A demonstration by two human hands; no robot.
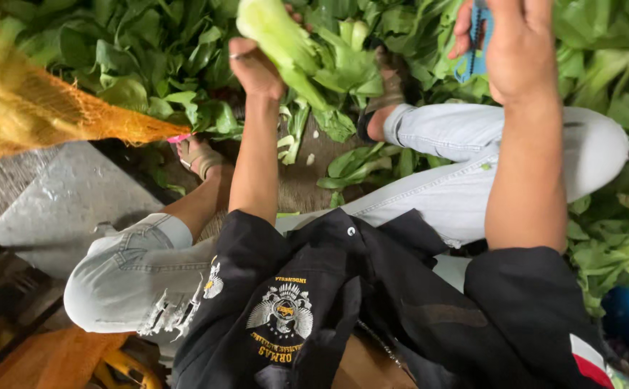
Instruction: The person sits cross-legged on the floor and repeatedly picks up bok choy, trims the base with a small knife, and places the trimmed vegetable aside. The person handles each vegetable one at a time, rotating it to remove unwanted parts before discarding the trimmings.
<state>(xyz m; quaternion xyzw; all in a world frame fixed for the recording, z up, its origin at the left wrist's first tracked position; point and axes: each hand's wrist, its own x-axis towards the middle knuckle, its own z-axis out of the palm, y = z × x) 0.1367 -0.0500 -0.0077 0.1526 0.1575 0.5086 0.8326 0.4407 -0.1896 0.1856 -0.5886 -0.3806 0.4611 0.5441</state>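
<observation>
Left hand: your left hand (257, 68), upper centre of the frame, is closed around the pale stalk end of a bok choy (286, 39); a ring shows on one finger.
Bok choy: it slants from the top edge down to the right, light green stalks uppermost, leaves spreading toward the pile below it.
Right hand: your right hand (516, 47), upper right, is raised with its back to the camera; its fingers curl against a blue tool (476, 43), and you grip it, though how tightly cannot be told.
Blue tool: only a narrow blue strip shows at the left edge of that hand; its kind cannot be told.
Hands: well apart, the greens (134, 57) between and behind them.
Greens: a heap of dark leaves fills the whole top of the frame and runs down the right edge.
Net sack: an orange mesh sack (33, 108) reaches in from the upper left, its tip ending near your left foot.
Legs: your knees in pale jeans (473, 166) spread across the middle; sandalled feet rest among loose leaves.
Jacket: a black jacket (372, 302) fills the lower centre.
Slab: a grey slab (55, 202) lies at the left.
</observation>
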